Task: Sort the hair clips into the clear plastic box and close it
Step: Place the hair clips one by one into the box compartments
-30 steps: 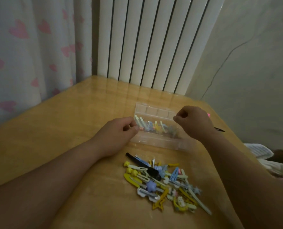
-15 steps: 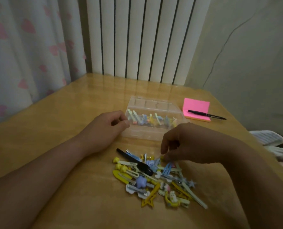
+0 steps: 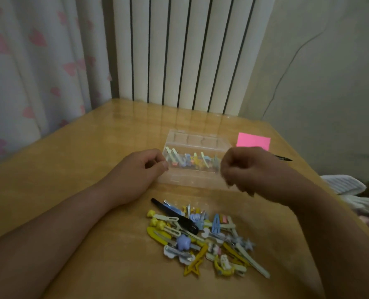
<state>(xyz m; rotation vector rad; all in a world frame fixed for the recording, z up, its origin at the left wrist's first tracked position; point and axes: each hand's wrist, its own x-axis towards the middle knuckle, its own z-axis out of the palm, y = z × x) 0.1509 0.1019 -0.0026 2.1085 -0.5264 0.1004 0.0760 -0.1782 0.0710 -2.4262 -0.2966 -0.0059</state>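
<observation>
The clear plastic box (image 3: pixel 192 180) lies open mid-table, its lid (image 3: pixel 200 140) folded back, with several pastel clips (image 3: pixel 192 161) lined up inside. My left hand (image 3: pixel 136 175) rests on the table and pinches the box's left end. My right hand (image 3: pixel 250 171) hovers at the box's right end with its fingers curled and fingertips pinched together. Motion blur hides the small thing between them. Nearer me lies a loose pile of hair clips (image 3: pixel 203 238), among them a black clip (image 3: pixel 177 217) and a yellow star clip (image 3: pixel 195 266).
A pink sticky-note pad (image 3: pixel 253 141) and a black pen (image 3: pixel 283 158) lie right of the box. A white radiator (image 3: pixel 185 50) and a heart-print curtain (image 3: pixel 39 61) stand behind the wooden table (image 3: pixel 71 147). The table's right edge is close to my right arm.
My right hand went from the box down to the pile, pinched there, and has risen back to the box's right end. My left hand has stayed at the box's left end.
</observation>
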